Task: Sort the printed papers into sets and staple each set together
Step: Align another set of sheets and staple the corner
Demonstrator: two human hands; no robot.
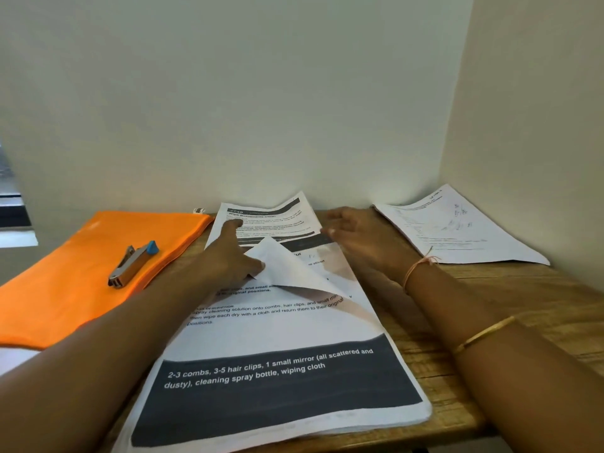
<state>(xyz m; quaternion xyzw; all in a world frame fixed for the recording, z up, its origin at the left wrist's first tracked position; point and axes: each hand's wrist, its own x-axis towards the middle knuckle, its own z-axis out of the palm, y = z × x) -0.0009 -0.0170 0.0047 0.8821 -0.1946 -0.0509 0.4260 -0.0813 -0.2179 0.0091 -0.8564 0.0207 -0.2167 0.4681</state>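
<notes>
An orange folder (pixel 98 266) was laid flat at the left of the wooden tabletop (pixel 490 289), and a metal stapler (pixel 132 264) with a blue end was set on top of it, pointing diagonally away. A small white object near the folder's far corner could not be made out.

Just right of the folder, the left hand (pixel 228 256) was reached forward over a stack of printed papers (pixel 277 371). The stack was placed in the middle of the tabletop, and a dark band with white lettering was printed across its near end. A top sheet (pixel 287 266) was turned up from the stack and curled over so that its blank underside was shown. Its edge was pinched between the thumb and curled fingers of the left hand, while the forefinger was stretched out towards a back sheet (pixel 264 217). That sheet was propped partly against the wall (pixel 261 109) at the far end of the stack.

The right hand (pixel 362 237) was held apart from the left at the far right edge of the stack, with its fingers loose and spread and nothing gripped. Whether the paper was touched by it could not be told. A thin thread band (pixel 421 263) was worn at the wrist and a gold bangle (pixel 487 333) further up the forearm.

At the far right, a second set of papers (pixel 457 227) was laid in the corner, well apart from the stack.
</notes>
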